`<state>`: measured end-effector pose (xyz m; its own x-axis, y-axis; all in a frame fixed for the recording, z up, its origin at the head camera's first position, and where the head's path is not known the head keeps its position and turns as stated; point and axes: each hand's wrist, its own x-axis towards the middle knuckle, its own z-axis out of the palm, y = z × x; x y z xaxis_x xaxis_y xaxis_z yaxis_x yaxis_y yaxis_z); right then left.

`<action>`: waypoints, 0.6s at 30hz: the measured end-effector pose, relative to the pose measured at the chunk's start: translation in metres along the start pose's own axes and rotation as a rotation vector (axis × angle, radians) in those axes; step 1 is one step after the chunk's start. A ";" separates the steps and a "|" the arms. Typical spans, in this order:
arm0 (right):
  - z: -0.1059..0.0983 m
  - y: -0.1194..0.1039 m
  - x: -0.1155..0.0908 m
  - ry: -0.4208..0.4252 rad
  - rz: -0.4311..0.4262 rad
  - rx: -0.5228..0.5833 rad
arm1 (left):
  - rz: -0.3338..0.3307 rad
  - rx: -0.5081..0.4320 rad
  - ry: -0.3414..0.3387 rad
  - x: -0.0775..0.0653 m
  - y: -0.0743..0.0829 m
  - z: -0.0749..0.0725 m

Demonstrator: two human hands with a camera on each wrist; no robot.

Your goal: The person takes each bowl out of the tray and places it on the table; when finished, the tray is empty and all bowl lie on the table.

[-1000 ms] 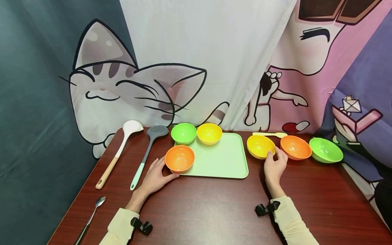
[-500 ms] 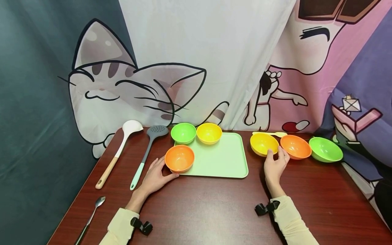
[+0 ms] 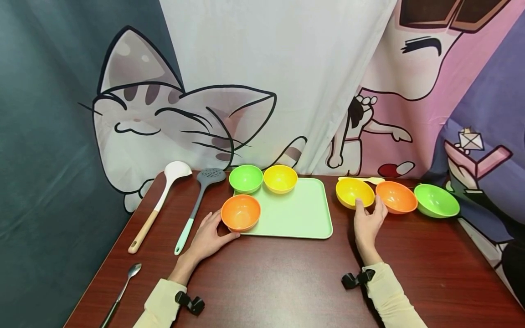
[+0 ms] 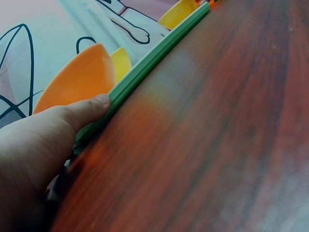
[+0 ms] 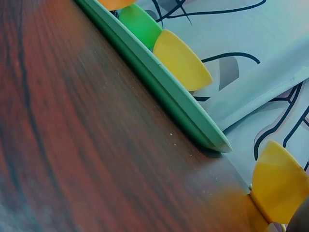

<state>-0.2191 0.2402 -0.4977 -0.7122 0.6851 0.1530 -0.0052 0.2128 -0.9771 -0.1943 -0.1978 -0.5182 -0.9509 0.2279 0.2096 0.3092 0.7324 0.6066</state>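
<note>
My left hand (image 3: 209, 237) rests at the tray's front left corner, beside an orange bowl (image 3: 240, 212). In the left wrist view the thumb (image 4: 91, 108) lies along the rim of the light green tray (image 4: 140, 67), just under that bowl; the other fingertips are hidden. On the right, my right hand (image 3: 368, 225) touches the front of a yellow bowl (image 3: 353, 192), its thumb apart from the fingers, which sit by an orange bowl (image 3: 396, 197). A sliver of that hand shows beside the yellow bowl (image 5: 277, 186) in the right wrist view.
A green bowl (image 3: 246, 178) and a yellow bowl (image 3: 280, 178) sit at the tray's back. Another green bowl (image 3: 436, 201) ends the right row; a pale yellow utensil (image 3: 371, 180) lies behind. Leftward lie a white ladle (image 3: 166, 189), a grey slotted turner (image 3: 198, 200) and a spoon (image 3: 127, 282).
The right-hand yellow bowl has slid right and slightly back, close to the orange bowl. The right hand's thumb and fingers have spread apart. The left hand has stayed still.
</note>
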 end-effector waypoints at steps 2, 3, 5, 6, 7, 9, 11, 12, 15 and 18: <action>0.000 0.001 -0.001 0.013 -0.004 0.010 | 0.000 -0.002 -0.001 0.000 0.000 0.000; 0.000 0.002 -0.001 0.029 -0.012 0.021 | 0.001 -0.002 -0.002 0.000 0.000 0.000; 0.001 0.003 -0.002 0.065 -0.032 0.064 | 0.002 -0.005 -0.001 0.000 0.001 0.000; 0.001 0.003 -0.002 0.085 -0.043 0.086 | 0.003 -0.005 0.000 0.000 0.000 0.000; 0.002 0.003 -0.003 0.105 -0.054 0.111 | 0.004 -0.006 0.000 0.000 0.000 0.000; 0.002 0.003 -0.003 0.143 -0.081 0.145 | 0.004 -0.006 0.001 0.000 0.000 0.000; 0.002 0.004 -0.004 0.159 -0.104 0.164 | 0.002 -0.006 0.000 -0.001 0.000 0.000; 0.002 0.004 -0.005 0.161 -0.111 0.170 | 0.001 -0.006 0.000 -0.001 0.000 0.000; 0.000 0.000 -0.009 0.147 -0.126 0.174 | 0.001 -0.008 -0.001 -0.001 0.001 -0.001; -0.002 -0.009 -0.018 0.116 -0.137 0.182 | 0.001 -0.011 0.000 -0.001 0.002 -0.001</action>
<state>-0.2050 0.2271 -0.4915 -0.6110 0.7362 0.2911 -0.2297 0.1870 -0.9551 -0.1928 -0.1972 -0.5165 -0.9504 0.2290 0.2103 0.3107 0.7253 0.6144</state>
